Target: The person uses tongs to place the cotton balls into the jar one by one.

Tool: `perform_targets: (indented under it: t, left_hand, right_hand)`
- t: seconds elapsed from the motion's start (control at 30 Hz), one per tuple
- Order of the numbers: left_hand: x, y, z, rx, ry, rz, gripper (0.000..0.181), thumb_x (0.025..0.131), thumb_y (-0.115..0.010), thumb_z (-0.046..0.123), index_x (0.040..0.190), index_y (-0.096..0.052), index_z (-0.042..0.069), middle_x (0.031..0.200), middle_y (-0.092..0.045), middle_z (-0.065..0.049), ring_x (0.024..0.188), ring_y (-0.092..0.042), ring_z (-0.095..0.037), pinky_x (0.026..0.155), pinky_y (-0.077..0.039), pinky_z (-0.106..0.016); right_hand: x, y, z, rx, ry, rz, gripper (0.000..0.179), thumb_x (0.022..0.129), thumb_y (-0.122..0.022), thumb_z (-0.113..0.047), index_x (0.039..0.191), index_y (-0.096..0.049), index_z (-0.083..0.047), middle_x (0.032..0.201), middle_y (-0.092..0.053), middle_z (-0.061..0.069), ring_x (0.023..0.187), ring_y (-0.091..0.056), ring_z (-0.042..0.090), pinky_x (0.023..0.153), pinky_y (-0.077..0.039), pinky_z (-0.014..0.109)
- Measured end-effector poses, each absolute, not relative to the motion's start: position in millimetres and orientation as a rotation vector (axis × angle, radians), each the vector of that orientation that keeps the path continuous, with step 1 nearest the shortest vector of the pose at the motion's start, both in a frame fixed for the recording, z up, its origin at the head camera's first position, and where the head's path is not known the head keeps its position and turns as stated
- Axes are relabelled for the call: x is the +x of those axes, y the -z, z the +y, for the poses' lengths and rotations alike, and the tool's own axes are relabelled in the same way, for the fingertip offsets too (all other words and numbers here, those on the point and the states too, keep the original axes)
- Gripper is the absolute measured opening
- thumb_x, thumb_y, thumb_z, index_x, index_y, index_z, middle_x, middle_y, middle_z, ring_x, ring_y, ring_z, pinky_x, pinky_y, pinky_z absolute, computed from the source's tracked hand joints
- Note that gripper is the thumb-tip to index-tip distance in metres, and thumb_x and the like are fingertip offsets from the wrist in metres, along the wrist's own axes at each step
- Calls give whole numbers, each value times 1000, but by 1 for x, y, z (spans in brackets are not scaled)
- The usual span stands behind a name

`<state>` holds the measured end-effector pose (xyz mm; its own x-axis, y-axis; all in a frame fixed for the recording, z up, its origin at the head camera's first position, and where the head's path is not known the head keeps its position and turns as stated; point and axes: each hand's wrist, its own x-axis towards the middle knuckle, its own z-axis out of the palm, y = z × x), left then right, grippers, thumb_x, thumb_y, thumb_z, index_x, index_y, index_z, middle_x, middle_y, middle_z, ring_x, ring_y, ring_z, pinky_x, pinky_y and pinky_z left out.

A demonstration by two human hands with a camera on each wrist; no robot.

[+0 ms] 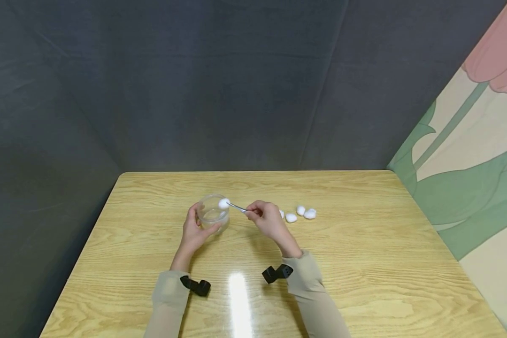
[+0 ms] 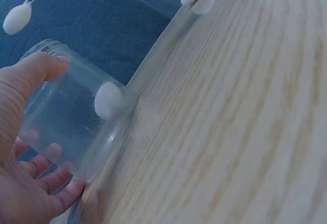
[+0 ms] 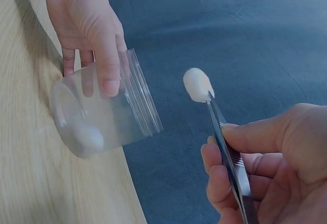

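My left hand (image 1: 195,233) holds a clear plastic jar (image 2: 66,117) around its side, thumb on one side and fingers on the other. The jar's threaded mouth has no lid on it, and one white cotton ball (image 2: 108,100) lies inside at the bottom. In my right hand (image 1: 270,220) a pair of metal tweezers (image 3: 232,163) is pinched between thumb and fingers. Their tips grip another cotton ball (image 3: 198,84), which is just outside the jar's mouth in the right wrist view and overlaps the rim in the head view.
Several loose cotton balls (image 1: 291,218) lie on the wooden table (image 1: 355,244) just beyond my right hand. A dark cloth (image 1: 219,94) hangs behind the table, and a floral panel (image 1: 481,178) stands at the right.
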<state>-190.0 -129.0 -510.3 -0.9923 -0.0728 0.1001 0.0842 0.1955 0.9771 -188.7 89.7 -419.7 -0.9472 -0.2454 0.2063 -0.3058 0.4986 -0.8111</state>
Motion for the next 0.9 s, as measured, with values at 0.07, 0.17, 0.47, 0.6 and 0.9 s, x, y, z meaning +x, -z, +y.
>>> perform_targets:
  t: [0.07,0.17,0.47,0.6,0.9]
  left_hand:
    - [-190,510,-129,-12,1920,-2329,81,71,-79,1,136,-32,-3,137,-37,-22,128,-35,-37,104,-32,-50]
    - [-190,510,-129,-3,1911,-2340,81,71,-79,1,136,-32,-2,137,-38,-20,127,-35,-36,104,-32,-49]
    - [-188,506,-128,-4,1904,-2348,80,71,-79,1,136,-32,-1,137,-39,-21,125,-37,-35,101,-34,-49]
    - [-189,507,-128,2,1925,-2333,80,71,-79,1,136,-32,-1,136,-39,-22,125,-39,-36,101,-34,-48]
    - [-191,511,-128,-1,1933,-2310,80,70,-80,0,135,-33,0,135,-41,-20,123,-42,-37,101,-36,-47]
  right_hand:
    - [-189,419,87,492,-1465,-2661,5,86,-65,-3,83,-67,2,68,-63,6,57,-48,9,49,-39,20]
    - [-190,420,84,499,-1467,-2656,6,85,-66,-3,83,-67,2,67,-63,6,56,-48,8,49,-38,20]
    - [-193,421,74,493,-1501,-2684,5,85,-67,-4,84,-68,1,68,-63,5,57,-48,7,50,-39,19]
    - [-195,423,70,495,-1539,-2700,5,86,-65,-3,85,-68,1,69,-62,5,58,-48,8,50,-38,20]
    - [-199,426,63,497,-1558,-2717,7,87,-63,-3,86,-67,3,69,-61,6,56,-46,8,49,-37,19]
